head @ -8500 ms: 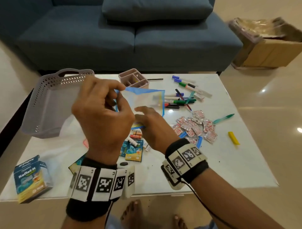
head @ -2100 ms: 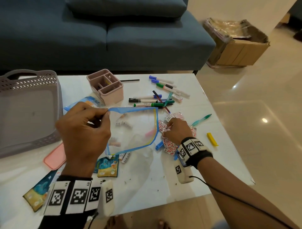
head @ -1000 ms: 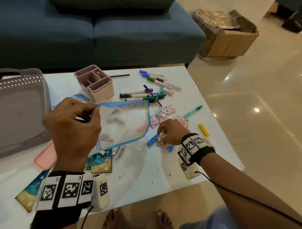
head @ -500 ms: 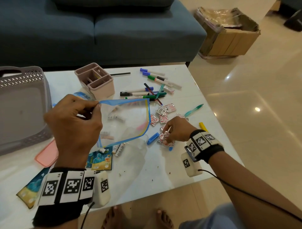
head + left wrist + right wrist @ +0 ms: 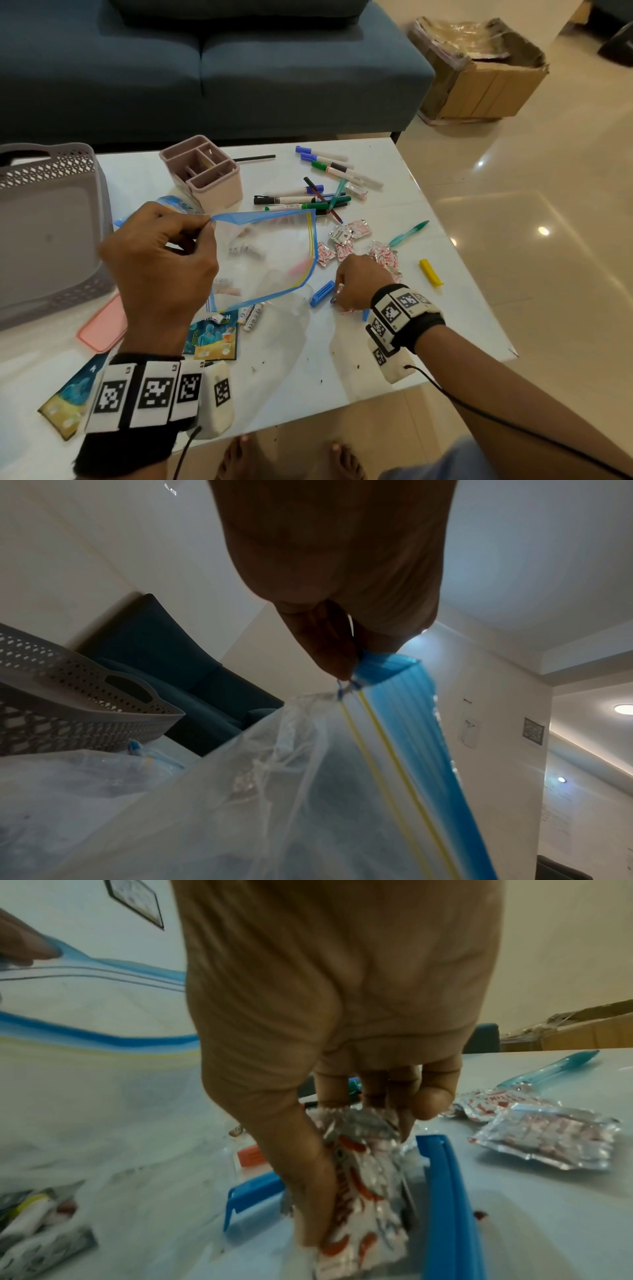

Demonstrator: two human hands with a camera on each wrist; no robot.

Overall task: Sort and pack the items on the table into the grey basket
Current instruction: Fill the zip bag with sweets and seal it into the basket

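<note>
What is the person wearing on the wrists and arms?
Each wrist has a black band carrying white tiles with black square code markers, plus a small cream pouch. A thin black cable runs along the right forearm. No sleeves are visible.

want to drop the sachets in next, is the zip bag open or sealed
Open. The left hand pinches one lip of the zip bag and lifts it, and the blue-edged mouth gapes wide toward the right hand.
</note>
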